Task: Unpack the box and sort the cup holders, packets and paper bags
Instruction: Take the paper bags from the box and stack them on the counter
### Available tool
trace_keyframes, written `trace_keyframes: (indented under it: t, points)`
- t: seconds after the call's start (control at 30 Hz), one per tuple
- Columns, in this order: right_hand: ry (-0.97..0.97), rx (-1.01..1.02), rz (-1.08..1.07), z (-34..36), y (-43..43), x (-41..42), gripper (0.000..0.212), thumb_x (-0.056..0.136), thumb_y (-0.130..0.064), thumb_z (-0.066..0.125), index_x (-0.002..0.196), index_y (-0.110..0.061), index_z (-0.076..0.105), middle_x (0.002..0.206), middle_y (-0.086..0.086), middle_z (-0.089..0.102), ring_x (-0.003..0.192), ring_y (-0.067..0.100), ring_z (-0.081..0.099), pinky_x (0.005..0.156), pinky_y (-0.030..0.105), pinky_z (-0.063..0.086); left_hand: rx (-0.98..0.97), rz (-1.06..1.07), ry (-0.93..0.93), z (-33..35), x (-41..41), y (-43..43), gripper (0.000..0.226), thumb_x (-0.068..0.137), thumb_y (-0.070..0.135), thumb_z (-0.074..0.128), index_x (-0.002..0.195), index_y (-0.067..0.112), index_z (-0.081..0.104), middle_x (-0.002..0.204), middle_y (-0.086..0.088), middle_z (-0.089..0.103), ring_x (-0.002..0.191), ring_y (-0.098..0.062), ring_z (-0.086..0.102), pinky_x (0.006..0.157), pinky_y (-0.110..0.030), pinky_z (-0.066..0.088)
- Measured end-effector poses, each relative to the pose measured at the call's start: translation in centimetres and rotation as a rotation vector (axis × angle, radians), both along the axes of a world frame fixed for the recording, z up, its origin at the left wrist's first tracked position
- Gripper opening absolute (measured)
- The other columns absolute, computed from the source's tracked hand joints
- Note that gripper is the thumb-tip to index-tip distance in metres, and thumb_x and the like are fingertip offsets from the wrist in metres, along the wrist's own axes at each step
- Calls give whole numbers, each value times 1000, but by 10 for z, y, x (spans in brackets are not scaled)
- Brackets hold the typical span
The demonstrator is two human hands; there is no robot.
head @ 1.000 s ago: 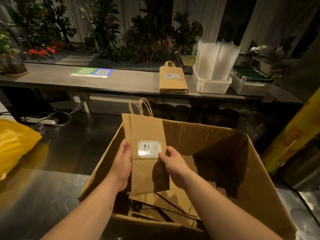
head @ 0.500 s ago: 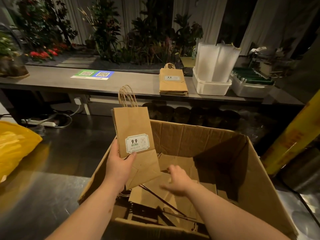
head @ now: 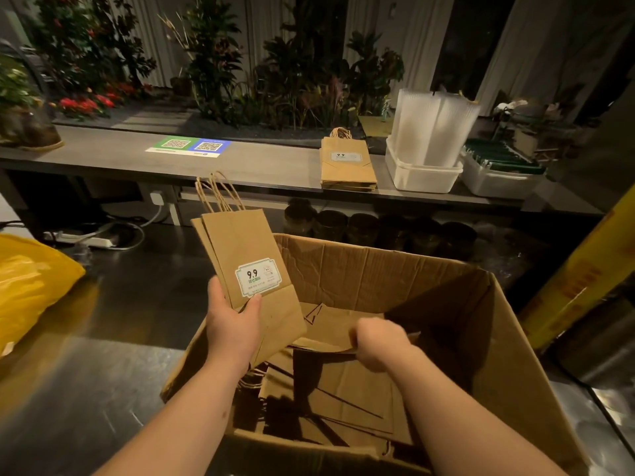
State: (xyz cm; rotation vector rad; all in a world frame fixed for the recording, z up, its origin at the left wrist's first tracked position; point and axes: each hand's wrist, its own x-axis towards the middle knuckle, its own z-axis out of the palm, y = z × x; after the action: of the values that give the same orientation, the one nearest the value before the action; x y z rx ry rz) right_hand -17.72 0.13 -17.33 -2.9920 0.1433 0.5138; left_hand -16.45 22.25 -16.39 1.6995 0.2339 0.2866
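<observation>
Holding what, that left hand [head: 233, 324]?

A thin bundle of folded paper bags [head: 240, 249], thumb across the front just under the "9.9" label, fingers behind. The bundle stands above the left wall of the box [head: 378, 269], handles up, tipped to the left.

Same as a second ago?

No. Then both hands had it, upright over the box. Half a second ago the right let go; since then the bundle has risen a little and leans further left.

And the right hand [head: 378, 343] now?

Down inside the box, lower and further right than half a second ago, fingers curled over the edge of a loose bag [head: 326, 338] and gripping it. It is blurred, so I cannot tell how many bags it has.

What else lies in the box?

More flat brown bags [head: 343, 400] on the bottom, overlapping, some in shadow.

Where are the sorted things?

On the counter [head: 103, 156] beyond: a stack of bags [head: 347, 166] lying flat, just beside it a white tub [head: 422, 176] with clear cup holders [head: 436, 128] standing in it, then a second tub [head: 494, 182] of green packets [head: 501, 159]. Those have not shifted.

Anything near the box?

A yellow bag [head: 31, 280] on the steel table [head: 120, 389], well to the left.
</observation>
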Motion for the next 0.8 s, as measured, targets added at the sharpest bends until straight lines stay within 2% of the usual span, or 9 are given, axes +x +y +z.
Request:
trace_keyframes:
  t: [0.07, 0.13, 0.23, 0.3, 0.43, 0.53, 0.6, 0.7, 0.8]
  points:
    - [-14, -8, 4, 11, -12, -2, 18, 97, -12, 62, 108, -25, 68, 105, -1, 65, 106, 22, 61, 113, 50, 40, 5, -12, -6, 0, -1, -1, 56, 99, 14, 65, 145, 29, 38, 136, 6, 55, 119, -13, 53, 97, -43, 53]
    - [21, 112, 17, 18, -23, -4, 21, 96, -7, 61, 99, -27, 69, 103, -3, 66, 108, 18, 58, 120, 53, 28, 9, -31, 2, 0, -3, -1, 59, 99, 14, 66, 148, 30, 36, 133, 9, 53, 118, -10, 50, 96, -42, 50]
    - [34, 502, -47, 30, -36, -9, 20, 90, 0, 64, 82, -16, 73, 95, 6, 70, 96, 16, 67, 102, 45, 55, -13, -52, 5, 1, -4, 1, 60, 98, 13, 68, 147, 30, 38, 130, 12, 54, 119, -10, 51, 99, -42, 49]
    - [8, 819, -87, 34, -47, -8, 19, 86, 6, 64, 79, -9, 73, 95, 15, 72, 96, 21, 72, 93, 44, 59, -19, -41, -12, 2, -4, 2, 57, 95, 11, 70, 143, 25, 43, 125, 11, 58, 115, -9, 55, 100, -41, 50]
    - [-65, 1331, -145, 33, -46, -12, 20, 84, -5, 67, 87, -22, 77, 93, 7, 72, 95, 25, 69, 91, 43, 54, -80, -197, 6, 3, -6, 2, 55, 94, 11, 72, 138, 31, 46, 122, 15, 61, 114, -5, 59, 103, -41, 51]
    - [-3, 1589, -213, 22, -30, -12, 29, 96, 0, 60, 121, -12, 68, 118, 14, 72, 115, 32, 68, 101, 48, 53, -79, -288, 103, 5, -9, -5, 68, 96, 11, 68, 142, 53, 39, 132, 16, 56, 127, -12, 51, 107, -52, 45]
    - [43, 1626, -287, 14, -16, -8, 32, 100, -3, 57, 130, -10, 63, 123, 13, 72, 118, 30, 68, 101, 49, 52, -24, -320, 144, 5, -11, -7, 74, 98, 9, 65, 141, 60, 34, 136, 16, 53, 129, -13, 48, 111, -57, 41]
    - [2, 1495, -446, 4, 8, -2, 24, 102, -12, 60, 125, -19, 63, 119, 9, 73, 110, 27, 71, 96, 45, 56, 11, -400, 85, 4, -14, -9, 70, 97, 19, 70, 147, 52, 34, 134, 24, 56, 127, -3, 49, 108, -45, 43]
    - [-28, 1460, -563, -10, 27, 1, 30, 102, -15, 61, 129, -28, 55, 118, 4, 72, 109, 23, 69, 89, 40, 57, -116, -424, 65, 6, -15, -10, 45, 103, 30, 59, 138, 54, 43, 125, 25, 64, 122, -8, 59, 104, -41, 48]
